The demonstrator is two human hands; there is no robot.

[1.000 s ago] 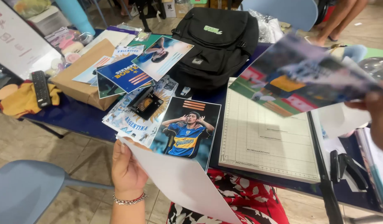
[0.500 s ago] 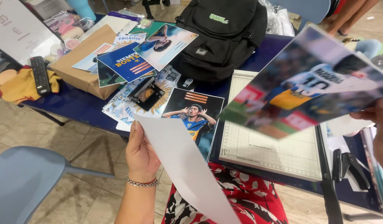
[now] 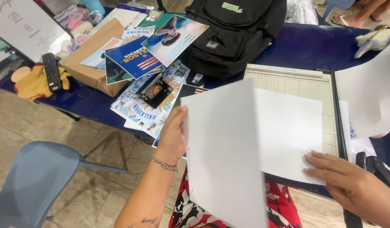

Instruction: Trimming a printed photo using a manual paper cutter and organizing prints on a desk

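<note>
Nearest, the left hand (image 3: 171,137) holds a blank white sheet (image 3: 224,156) upright, fingers clamped on its edge. Beside it, the right hand (image 3: 351,185) presses flat, fingers together, on another white page (image 3: 288,126) lying on the paper cutter (image 3: 288,78). Farther off, a brown cardboard box (image 3: 91,74) carries colourful prints; a black backpack (image 3: 233,33) sits behind on the blue tabletop (image 3: 313,46).

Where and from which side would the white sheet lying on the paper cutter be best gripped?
Probably at its near right corner, from the person's side: the white sheet lies flat on the paper cutter, and that corner overhangs the board's near edge beside the right hand. The raised sheet in the left hand covers its left edge.
</note>
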